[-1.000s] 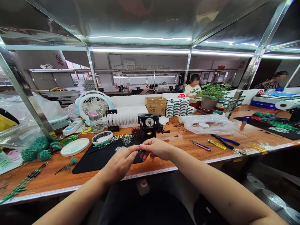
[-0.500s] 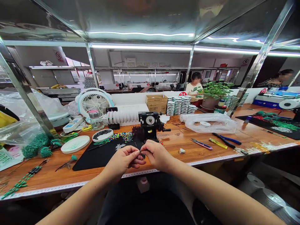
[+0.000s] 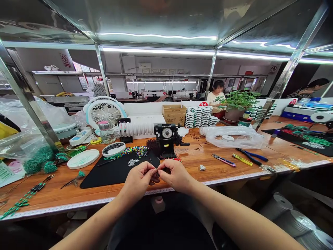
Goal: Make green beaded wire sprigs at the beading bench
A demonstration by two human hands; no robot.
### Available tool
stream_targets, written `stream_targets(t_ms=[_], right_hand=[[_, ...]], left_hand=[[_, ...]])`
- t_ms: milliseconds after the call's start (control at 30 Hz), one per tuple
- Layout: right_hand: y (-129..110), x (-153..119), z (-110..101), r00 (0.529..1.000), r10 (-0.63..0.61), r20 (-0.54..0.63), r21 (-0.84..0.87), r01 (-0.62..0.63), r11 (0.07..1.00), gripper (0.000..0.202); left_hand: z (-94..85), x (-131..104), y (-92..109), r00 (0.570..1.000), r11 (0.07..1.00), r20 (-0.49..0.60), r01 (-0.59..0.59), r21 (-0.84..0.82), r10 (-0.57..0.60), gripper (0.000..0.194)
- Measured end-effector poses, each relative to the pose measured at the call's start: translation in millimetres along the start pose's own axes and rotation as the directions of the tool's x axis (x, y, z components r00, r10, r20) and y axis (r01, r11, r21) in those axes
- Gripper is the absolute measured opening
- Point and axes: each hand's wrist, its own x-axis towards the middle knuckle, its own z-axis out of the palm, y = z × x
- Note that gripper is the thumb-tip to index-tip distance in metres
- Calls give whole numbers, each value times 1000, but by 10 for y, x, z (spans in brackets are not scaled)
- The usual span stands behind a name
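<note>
My left hand (image 3: 142, 177) and my right hand (image 3: 174, 175) meet fingertip to fingertip over the front edge of the black mat (image 3: 106, 177). Both are closed in a pinch. Whatever lies between the fingertips is dark and too small to name. Just behind them stands a black hand-cranked winder with a dial (image 3: 167, 133). On the mat lie a heap of multicoloured beads (image 3: 137, 151) and a small pile of white pieces (image 3: 133, 162). A white dish of black beads (image 3: 113, 149) sits at the mat's back left.
Scissors (image 3: 223, 160), a yellow screwdriver (image 3: 241, 159) and blue-black pliers (image 3: 252, 156) lie to the right. A white lid (image 3: 83, 159) and green thread bundles (image 3: 43, 159) are left. A fan (image 3: 105, 113), spool stacks (image 3: 197, 117) and a co-worker (image 3: 217, 99) are behind.
My left fingers have curled in more, and both hands have shifted slightly while staying together. The dark strand that showed between the fingertips is now mostly hidden.
</note>
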Motion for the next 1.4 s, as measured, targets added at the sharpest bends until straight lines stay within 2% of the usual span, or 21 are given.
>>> stream_targets(t_ms=[133,233,300,367,433,500,667,900,1233,1400], right_hand=[[44,-23,21,999,36,-8,131,-34,991,14],[78,-46,22,997,67,-27,233,-59,971,14],[91,-54,22,996,80,-36,284,-66,957,15],[92,-56,25,995,86,-49,307,-67,949,16],[87,-57,31,994,91,-56,311,-69,948,16],[81,-59,36,994,94,-56,317,-71,946,17],[87,-61,41,994,103,-41,302,-86,949,17],[73,-30,30,996,84,-13,180,-80,980,17],[58,-17,-18,994,102,25,234,-105,967,15],[29,-9,-72,986,134,98,306,-158,939,13]], left_hand=[[18,-6,-55,1000,999,-18,-26,-44,25,13],[31,-2,-79,999,970,38,41,-238,-33,23],[48,-3,-84,990,898,73,139,-417,-119,32],[71,-7,-81,977,809,81,208,-550,-196,30],[92,-9,-71,969,744,74,229,-627,-236,26],[106,-7,-55,966,726,68,232,-647,-248,24],[110,14,-35,960,747,55,250,-616,-276,23],[142,81,-73,960,774,-68,176,-609,-272,17],[238,34,-30,957,658,-28,176,-732,-287,15],[163,32,-29,972,674,51,196,-713,-229,11]])
